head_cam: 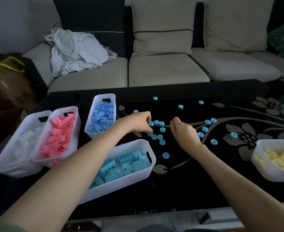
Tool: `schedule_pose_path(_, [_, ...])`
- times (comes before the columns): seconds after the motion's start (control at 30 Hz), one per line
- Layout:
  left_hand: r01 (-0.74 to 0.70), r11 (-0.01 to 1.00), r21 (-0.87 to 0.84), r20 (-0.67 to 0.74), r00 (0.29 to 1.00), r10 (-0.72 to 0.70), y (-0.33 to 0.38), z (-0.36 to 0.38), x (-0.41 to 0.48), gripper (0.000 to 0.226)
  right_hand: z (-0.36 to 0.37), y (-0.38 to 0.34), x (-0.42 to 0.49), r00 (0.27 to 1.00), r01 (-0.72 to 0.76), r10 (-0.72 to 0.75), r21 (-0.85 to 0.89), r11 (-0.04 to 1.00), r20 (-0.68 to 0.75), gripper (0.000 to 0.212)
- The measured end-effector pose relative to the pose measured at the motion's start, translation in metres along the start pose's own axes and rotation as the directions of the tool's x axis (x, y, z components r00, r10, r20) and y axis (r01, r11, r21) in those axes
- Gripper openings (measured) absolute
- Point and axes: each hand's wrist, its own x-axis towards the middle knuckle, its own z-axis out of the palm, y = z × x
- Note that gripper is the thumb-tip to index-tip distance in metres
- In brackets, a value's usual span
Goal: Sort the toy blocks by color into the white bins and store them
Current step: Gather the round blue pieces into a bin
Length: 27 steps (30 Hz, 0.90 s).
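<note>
Mostly the sorting looks done: what is left loose is a scatter of small teal rings on the dark glass bench, thickest between the two hands and thinning out toward the far edge and the right. The left hand is down among the densest cluster, fingers and thumb curled and pinching at the rings beneath them. The right hand is just beside it with its fingers curled under; its palm faces away, so I cannot tell whether it holds anything.

These rings look like hard, light plastic, flat and low, lying on a smooth glossy top. They will likely skid rather than lift if pushed from above. A fingertip pinch across the outer rim, or a nail under one edge, should work best. Raking several together and scooping them into a cupped palm would probably be quicker. They are not fragile, but stray ones could slide off the edge.

The teal bin, which already holds blocks of matching colour, stands just near the left forearm and looks like their destination.
</note>
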Motion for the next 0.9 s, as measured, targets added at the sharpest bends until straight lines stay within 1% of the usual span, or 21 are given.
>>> schedule_pose_path(0.07, [-0.014,0.999,-0.042,-0.027,1.000,0.013,0.001,-0.008,-0.010,0.031,-0.006,-0.004,0.002,0.999,-0.021,0.024,0.108,0.994,-0.022,0.026])
schedule_pose_path(0.17, [-0.050,0.997,-0.055,-0.075,0.996,0.046,0.001,-0.027,-0.037,0.029,-0.020,-0.019,0.006,0.998,-0.029,0.045,0.273,0.962,-0.054,0.028])
schedule_pose_path(0.23, [-0.071,0.996,-0.051,-0.093,0.993,0.066,-0.004,-0.039,-0.061,0.026,-0.031,-0.037,0.008,0.998,0.001,0.020,0.362,0.932,-0.053,0.028])
schedule_pose_path(0.33, [-0.077,0.997,0.003,-0.101,0.992,0.077,-0.018,-0.051,-0.103,0.022,-0.047,-0.071,0.006,0.995,0.086,-0.095,0.466,0.881,-0.005,0.030])
schedule_pose_path(0.4, [-0.077,0.995,0.057,-0.066,0.995,0.080,-0.029,-0.052,-0.131,0.023,-0.057,-0.095,-0.002,0.973,0.163,-0.222,0.476,0.864,0.070,0.028])
schedule_pose_path(0.47, [-0.070,0.997,0.016,0.004,0.998,0.070,-0.045,-0.047,-0.161,0.022,-0.060,-0.122,-0.014,0.928,0.250,-0.348,0.469,0.847,0.135,0.026])
schedule_pose_path(0.53, [-0.043,0.998,-0.034,0.051,0.998,0.045,-0.063,-0.040,-0.181,0.023,-0.061,-0.145,-0.028,0.886,0.321,-0.437,0.478,0.818,0.153,0.024])
schedule_pose_path(0.57, [-0.031,1.000,0.006,0.051,0.998,0.030,-0.071,-0.037,-0.185,0.025,-0.060,-0.153,-0.033,0.869,0.348,-0.469,0.481,0.805,0.157,0.024])
schedule_pose_path(0.63, [-0.004,0.991,0.133,0.015,1.000,0.002,-0.085,-0.030,-0.189,0.030,-0.056,-0.168,-0.040,0.836,0.376,-0.512,0.472,0.797,0.199,0.024])
schedule_pose_path(0.7, [-0.008,0.968,0.252,-0.018,1.000,0.013,-0.092,-0.022,-0.188,0.037,-0.053,-0.177,-0.045,0.799,0.364,-0.524,0.456,0.812,0.295,0.023])
schedule_pose_path(0.77, [-0.017,0.942,0.336,-0.016,1.000,0.024,-0.097,-0.014,-0.187,0.043,-0.051,-0.180,-0.049,0.754,0.342,-0.532,0.460,0.820,0.387,0.024])
schedule_pose_path(0.83, [-0.016,0.940,0.341,0.004,1.000,0.016,-0.101,-0.010,-0.184,0.047,-0.053,-0.178,-0.050,0.731,0.338,-0.537,0.460,0.821,0.422,0.027])
schedule_pose_path(0.9, [-0.017,0.947,0.321,0.009,1.000,0.015,-0.104,-0.011,-0.183,0.045,-0.058,-0.170,-0.048,0.747,0.323,-0.532,0.483,0.814,0.397,0.027])
